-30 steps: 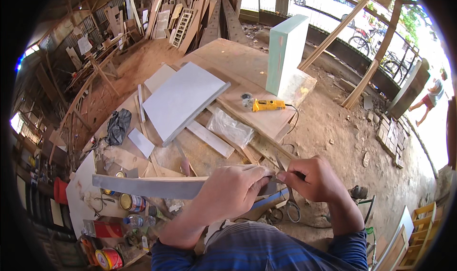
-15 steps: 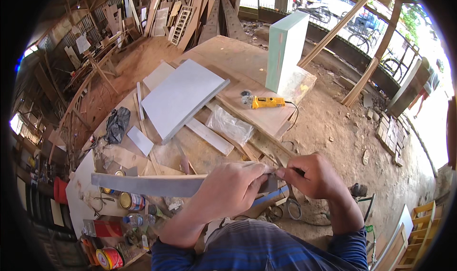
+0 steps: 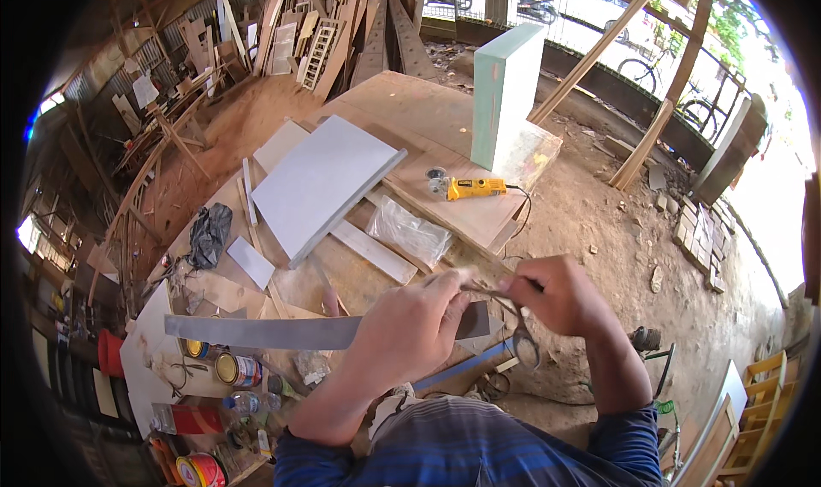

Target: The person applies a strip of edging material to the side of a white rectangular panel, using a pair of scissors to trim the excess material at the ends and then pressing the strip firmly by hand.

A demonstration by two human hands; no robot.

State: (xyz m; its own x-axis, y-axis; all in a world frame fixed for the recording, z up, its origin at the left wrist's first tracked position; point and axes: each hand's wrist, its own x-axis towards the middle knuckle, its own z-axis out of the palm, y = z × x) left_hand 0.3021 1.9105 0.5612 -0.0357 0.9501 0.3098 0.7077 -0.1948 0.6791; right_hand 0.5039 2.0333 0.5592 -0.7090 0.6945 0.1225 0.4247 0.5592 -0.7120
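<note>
My left hand (image 3: 406, 320) is closed round a long, thin grey strip (image 3: 265, 331) that reaches far out to the left. A short dark end (image 3: 473, 320) of the strip pokes out right of the fingers. Close beside it my right hand (image 3: 556, 295) is pinched shut on what looks like a pair of scissors, whose ring handle (image 3: 526, 350) hangs below the fingers. The scissors' other end lies near my left fingertips, partly hidden and blurred.
On the workbench are a grey-white panel (image 3: 329, 179), a yellow angle grinder (image 3: 475, 188), a plastic bag (image 3: 410, 233) and an upright pale green box-like panel (image 3: 505, 94). Paint cans (image 3: 239, 369) and bottles (image 3: 248, 401) stand at the near left.
Both hands have risen slightly, and the strip has turned so its pale upper edge no longer shows. The ring handle has swung upward with my right hand.
</note>
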